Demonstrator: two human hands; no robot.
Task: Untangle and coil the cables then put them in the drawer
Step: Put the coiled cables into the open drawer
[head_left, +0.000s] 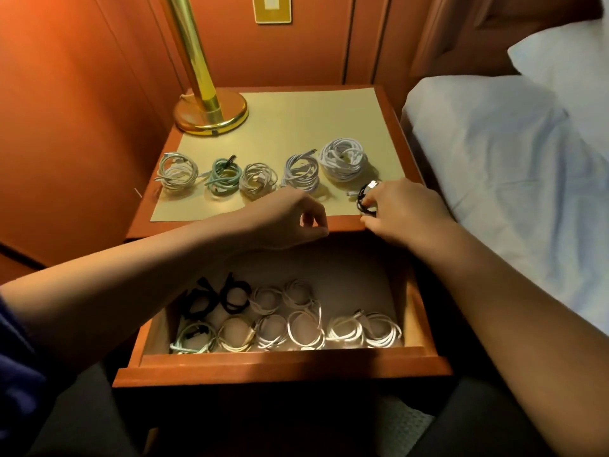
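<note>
step: transfer phase, by the look of it. Coiling looks done, no loose tangle in view.
r hand (400,209): fingers curled round small black coil (366,199) at front-right of surface (296,127), near the edge. Coil looks still on/just off the top, can't tell which.
l hand (296,219): hovers over front edge of surface, fingers loosely curled, holding nothing afaict.
on surface: 5 more coils in a row behind the hands. L to R: white coil (176,171), teal coil (224,176), beige coil (258,177), pale coil (301,173), big white coil (344,158). All apart from each other.
drawer (283,366): pulled open below the surface. Holds black coils (214,296) back-left, white coils (306,328) across mid/front. Bare floor back-right.
other: brass lamp base (211,115) back-left, bed (494,153) on the right.
progress: est. well past half; 6 coils left incl. the one in hand.
next: lift black coil w/o letting loops spring open, bring it toward body and down into drawer, prob. the bare back-right patch. Keep grip on whole bundle so plug end doesn't trail or snag the drawer lip.
risk: small coil, stiff loops, may unwind on release.
</note>
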